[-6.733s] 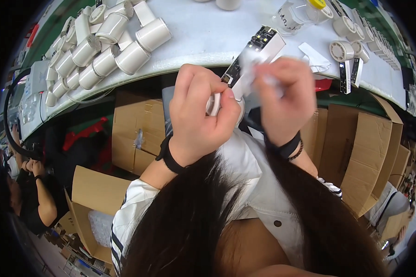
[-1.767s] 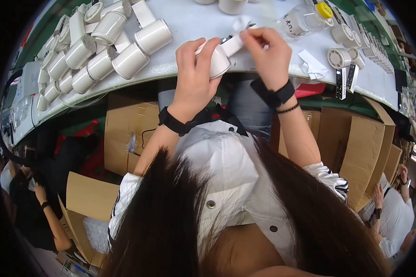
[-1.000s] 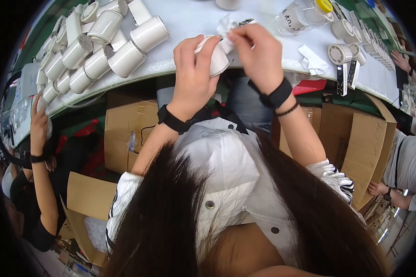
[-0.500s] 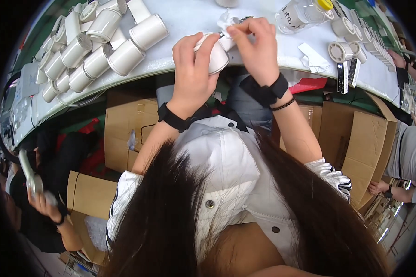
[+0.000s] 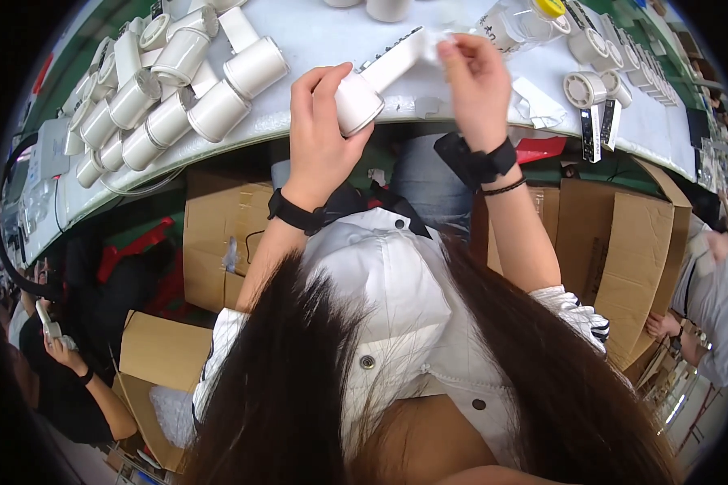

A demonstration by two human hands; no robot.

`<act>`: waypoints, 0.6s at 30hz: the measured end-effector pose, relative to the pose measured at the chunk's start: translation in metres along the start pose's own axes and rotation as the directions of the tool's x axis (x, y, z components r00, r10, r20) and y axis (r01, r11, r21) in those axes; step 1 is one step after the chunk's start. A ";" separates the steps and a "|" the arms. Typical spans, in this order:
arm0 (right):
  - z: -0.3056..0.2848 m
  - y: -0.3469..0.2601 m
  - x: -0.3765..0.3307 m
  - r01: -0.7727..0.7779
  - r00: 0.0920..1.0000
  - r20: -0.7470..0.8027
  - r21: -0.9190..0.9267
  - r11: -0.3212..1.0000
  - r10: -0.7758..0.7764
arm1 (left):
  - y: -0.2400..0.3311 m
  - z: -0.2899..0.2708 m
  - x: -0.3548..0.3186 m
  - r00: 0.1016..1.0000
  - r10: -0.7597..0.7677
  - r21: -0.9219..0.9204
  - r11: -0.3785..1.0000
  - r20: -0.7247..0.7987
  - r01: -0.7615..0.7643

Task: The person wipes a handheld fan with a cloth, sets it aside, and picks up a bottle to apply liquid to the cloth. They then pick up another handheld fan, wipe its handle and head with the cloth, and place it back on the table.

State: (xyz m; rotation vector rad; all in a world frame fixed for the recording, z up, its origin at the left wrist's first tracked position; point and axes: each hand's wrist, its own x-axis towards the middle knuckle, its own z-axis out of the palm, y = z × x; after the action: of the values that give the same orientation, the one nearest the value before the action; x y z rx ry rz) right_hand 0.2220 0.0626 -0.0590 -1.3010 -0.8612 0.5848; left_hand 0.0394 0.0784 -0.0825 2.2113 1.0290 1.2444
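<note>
White cylinders [image 5: 166, 89] lie heaped on the worktop [image 5: 315, 36] at ten o'clock. The left hand [image 5: 319, 133] grips a white device [image 5: 372, 85] by its round end; the right hand [image 5: 473, 81], at one o'clock, pinches a white film [image 5: 438, 36] at its tip. Brown cartons [image 5: 615, 242] stand below.

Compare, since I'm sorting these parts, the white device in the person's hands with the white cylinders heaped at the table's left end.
The held white device has a round head plus a long flat handle; the heaped cylinders show mostly plain round bodies. It is lifted above the table edge, gripped by the left hand, with the right hand pinching at its far end; the cylinders lie untouched, crowded together. Both are white.
</note>
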 end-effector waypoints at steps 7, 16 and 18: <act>0.009 0.017 0.011 0.360 0.928 0.155 -0.608 0.707 -0.340 | -0.001 0.003 0.007 1.000 0.009 0.009 1.000 0.012 -0.009; 0.007 0.008 -0.013 0.668 0.729 0.532 -0.689 0.279 -0.431 | -0.004 -0.002 0.006 0.999 -0.039 0.012 0.999 0.031 0.039; 0.013 0.004 -0.026 0.697 0.713 0.572 -0.520 0.494 -0.405 | -0.002 -0.002 0.010 0.998 -0.047 0.019 0.999 0.037 0.047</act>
State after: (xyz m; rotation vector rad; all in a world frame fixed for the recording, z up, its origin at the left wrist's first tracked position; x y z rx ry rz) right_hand 0.1966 0.0498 -0.0676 -1.4699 -1.9077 -0.0946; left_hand 0.0403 0.0870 -0.0770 2.2025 1.0756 1.1736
